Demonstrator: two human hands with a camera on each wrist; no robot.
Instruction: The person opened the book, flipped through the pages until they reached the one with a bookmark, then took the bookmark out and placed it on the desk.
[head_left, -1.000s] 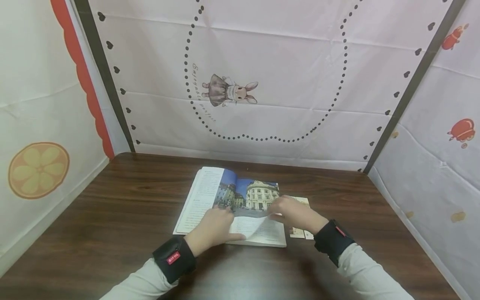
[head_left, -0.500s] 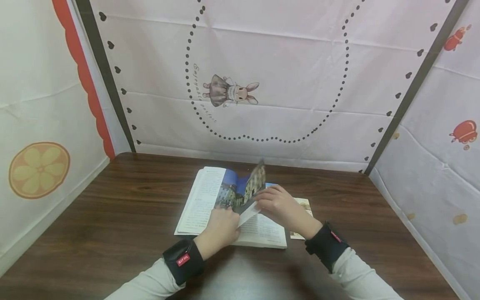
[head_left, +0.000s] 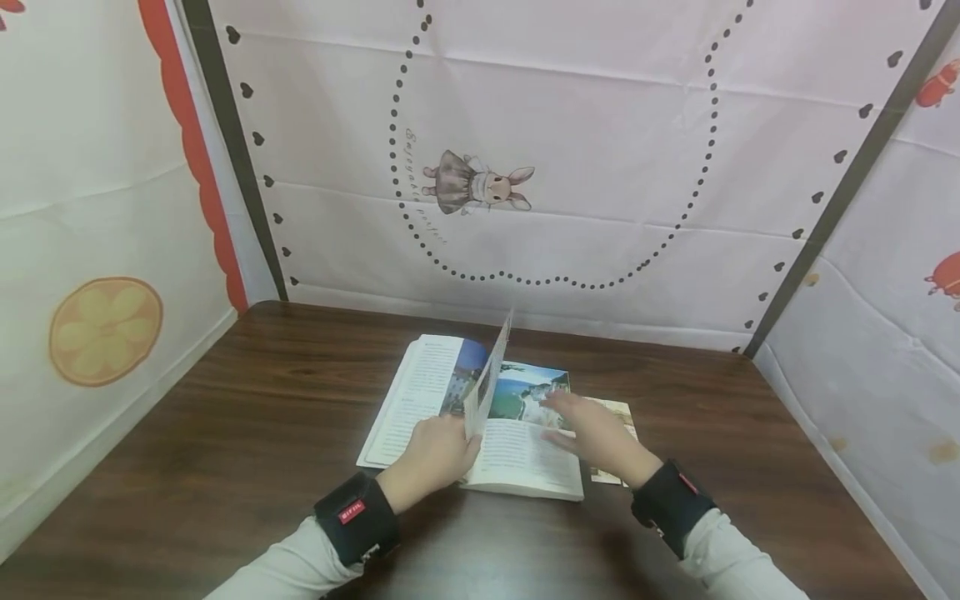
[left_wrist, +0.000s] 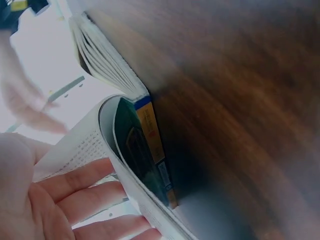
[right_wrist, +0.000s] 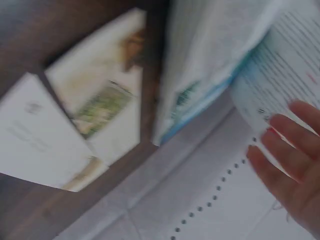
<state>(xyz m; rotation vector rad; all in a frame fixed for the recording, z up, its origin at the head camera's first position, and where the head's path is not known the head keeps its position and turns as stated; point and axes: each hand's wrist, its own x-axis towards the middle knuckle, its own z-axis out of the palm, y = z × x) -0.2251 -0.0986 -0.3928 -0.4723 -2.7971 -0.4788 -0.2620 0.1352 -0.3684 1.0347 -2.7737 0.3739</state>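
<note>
An open book (head_left: 532, 458) lies on the table, its right-hand page showing a sea photo above text. One leaf (head_left: 491, 371) stands nearly upright at the middle. My left hand (head_left: 437, 452) holds the leaf's lower part; in the left wrist view the leaf (left_wrist: 77, 145) curves between thumb and fingers, the thumb mostly hidden. Just over the right-hand page, my right hand (head_left: 600, 429) has its fingers spread and holds nothing. Its fingers (right_wrist: 280, 150) look straight in the blurred right wrist view, apart from a text page (right_wrist: 280, 70).
Right of the book lie printed cards (head_left: 621, 412), partly under my right hand; the right wrist view shows a white card (right_wrist: 35, 130) touching a patterned one (right_wrist: 100, 95). Printed cloth walls (head_left: 600, 167) stand behind and beside the brown wooden table (head_left: 225, 442).
The leaf with the building photo has swung up from the right side and stands near the middle, uncovering the sea photo. My right hand has let go of it and moved right.
</note>
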